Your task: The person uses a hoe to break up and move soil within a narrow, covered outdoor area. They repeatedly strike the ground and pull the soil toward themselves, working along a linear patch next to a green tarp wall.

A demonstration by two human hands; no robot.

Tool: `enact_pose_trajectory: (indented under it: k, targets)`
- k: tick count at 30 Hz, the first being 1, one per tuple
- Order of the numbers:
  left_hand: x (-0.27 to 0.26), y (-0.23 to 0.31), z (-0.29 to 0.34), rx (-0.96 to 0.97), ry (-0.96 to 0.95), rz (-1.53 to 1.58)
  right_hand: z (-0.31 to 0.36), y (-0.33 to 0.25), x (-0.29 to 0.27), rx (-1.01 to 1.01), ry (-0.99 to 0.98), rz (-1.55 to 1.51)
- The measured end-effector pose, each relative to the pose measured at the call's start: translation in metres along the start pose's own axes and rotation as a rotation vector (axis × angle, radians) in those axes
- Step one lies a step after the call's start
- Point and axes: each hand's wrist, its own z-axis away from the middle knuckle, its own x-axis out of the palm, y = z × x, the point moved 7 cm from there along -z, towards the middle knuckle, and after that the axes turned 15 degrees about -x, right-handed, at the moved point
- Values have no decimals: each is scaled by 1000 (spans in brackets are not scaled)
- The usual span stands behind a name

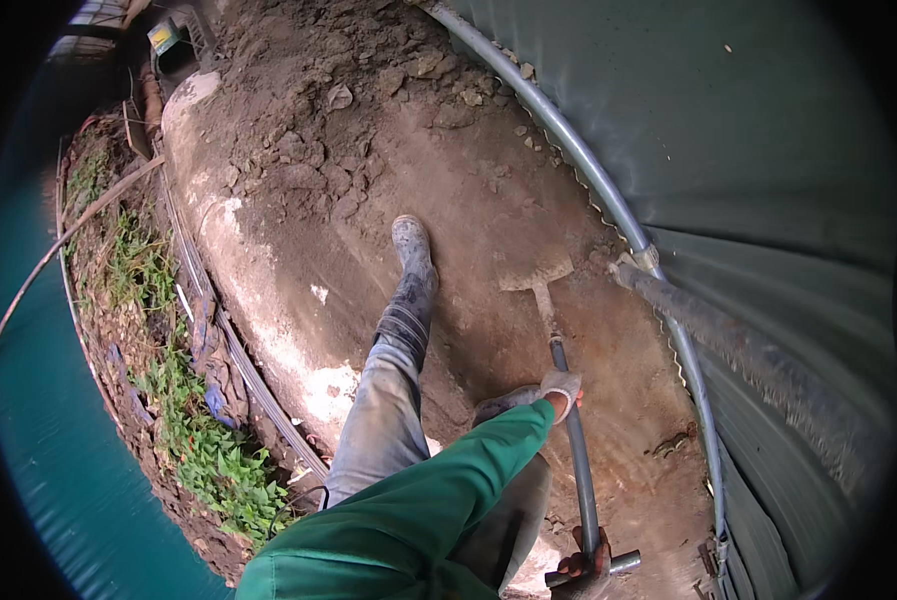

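A long-handled spade (576,465) with a grey shaft and a T-shaped grip slants up from the lower edge. Its mud-coated blade (536,278) rests against the brown soil, right of the middle. Partway along the shaft, my left hand (562,386) is wrapped round it in a pale, dirty glove, with a green sleeve behind. Lower down, my right hand (586,568) grips the T-shaped end; its dark fingers show and the wrist is cut off by the picture's edge. One muddy boot (414,256) stands ahead on the soil; the other is partly hidden behind my left arm.
Loose clods (318,150) cover the far ground. A curved grey pipe (578,150) borders dark green sheeting (768,130) on the right, where a thick muddy pole (738,340) juts inward. Green plants (213,455), long rods (258,385) and a bent stick (78,225) lie left.
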Motion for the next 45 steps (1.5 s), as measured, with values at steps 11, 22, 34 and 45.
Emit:
enact_pose_trajectory:
  k: [11,22,34,45]
  targets:
    - [-102,486,91,259,-103,216,-56,-29,484,-514,-288,154]
    - [-186,598,-9,384,3,-33,-219,99,521,-373,-449,58]
    - [-226,587,-139,432,187,-377,-399,248,412,-142,287,98]
    - [-259,578,-74,264,45,101,-230,246,391,-267,785,240]
